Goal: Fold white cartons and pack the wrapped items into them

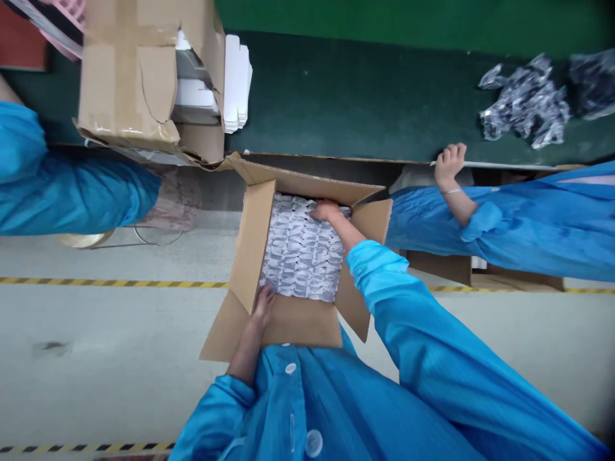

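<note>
An upright cardboard carton [300, 323] stands in front of me with its flaps folded outward. Rows of small white-and-grey wrapped pieces [302, 250] fill it, packed tightly; their exact kind is too small to make out. At the far side of the carton, my right hand [327, 210] rests on the top of these pieces, its fingers reaching left and partly hidden. My left hand [264, 305] lies at the near left corner, fingers loosely extended against the inside edge and the nearest pieces. I see nothing lifted in either hand.
A dark green worktable [346, 96] runs along the back. On it are a torn carton [129, 70], a stack of white boxes [236, 83] and crumpled clear plastic [528, 102]. Blue-sleeved people sit at both sides; one person's hand [450, 165] touches the table edge.
</note>
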The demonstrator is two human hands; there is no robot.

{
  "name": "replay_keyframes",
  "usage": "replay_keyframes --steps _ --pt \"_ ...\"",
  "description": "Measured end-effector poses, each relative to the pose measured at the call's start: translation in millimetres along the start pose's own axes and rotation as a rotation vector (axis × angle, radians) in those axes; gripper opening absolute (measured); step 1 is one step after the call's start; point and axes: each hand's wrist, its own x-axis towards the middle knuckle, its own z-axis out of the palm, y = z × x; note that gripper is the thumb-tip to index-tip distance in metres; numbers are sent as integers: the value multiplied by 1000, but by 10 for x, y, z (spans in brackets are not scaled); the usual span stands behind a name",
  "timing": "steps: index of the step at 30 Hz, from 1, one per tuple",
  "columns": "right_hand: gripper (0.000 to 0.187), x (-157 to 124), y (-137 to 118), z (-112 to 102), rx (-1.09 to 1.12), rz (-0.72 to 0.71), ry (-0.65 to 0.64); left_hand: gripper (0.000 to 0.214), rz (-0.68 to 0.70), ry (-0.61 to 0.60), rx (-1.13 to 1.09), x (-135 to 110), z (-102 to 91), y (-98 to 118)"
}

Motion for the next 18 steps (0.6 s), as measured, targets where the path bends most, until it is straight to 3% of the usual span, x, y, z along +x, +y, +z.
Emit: replay_keyframes --steps 7,9,12,15,18 --pt "40 -48 76 -64 -46 -55 18 37 44 144 -152 -127 -552 135" --pt "44 -18 113 -118 -51 -87 -3 37 42 158 -190 -183 -607 111" --pt "56 19 133 -196 -46 -151 -47 34 22 132 -246 -245 -388 -18" --pt "59 -5 112 -230 -20 -204 -63 34 14 118 -290 -242 80 -164" --pt "47 -75 84 -229 11 -222 -73 36 53 171 -325 -168 515 -230"
